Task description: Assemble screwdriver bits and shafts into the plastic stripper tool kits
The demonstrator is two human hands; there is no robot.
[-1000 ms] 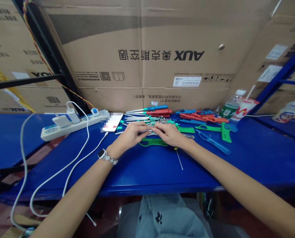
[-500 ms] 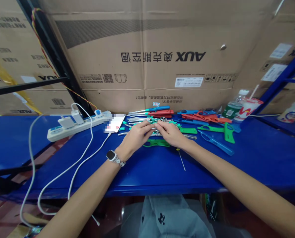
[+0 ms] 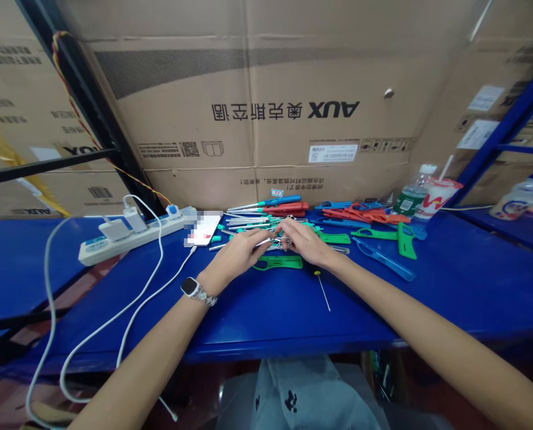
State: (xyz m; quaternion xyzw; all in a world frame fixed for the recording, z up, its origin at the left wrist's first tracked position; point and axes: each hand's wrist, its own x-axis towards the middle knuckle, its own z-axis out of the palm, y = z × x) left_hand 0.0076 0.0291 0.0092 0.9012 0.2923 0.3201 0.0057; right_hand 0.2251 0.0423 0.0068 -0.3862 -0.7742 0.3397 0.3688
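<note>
My left hand, with a watch on its wrist, has its fingers closed on a thin silver metal tube. Facing it, my right hand pinches close to the tube's right end; what its fingertips hold is too small to make out. Under and behind both hands lies a pile of silver tubes with teal ends. A green plastic handle shell rests just in front of the fingers. Behind the pile are a blue-handled long-neck lighter and several red handles.
Red shells, a green shell and a clear blue shell lie rightward. A yellow-headed thin rod is in front. A bottle and a cup stand at back right; a power strip and phone are left.
My fingertips have moved slightly apart, and the silver tube between them shows more clearly. The whole view has shifted a little; the things on the table lie as before.
</note>
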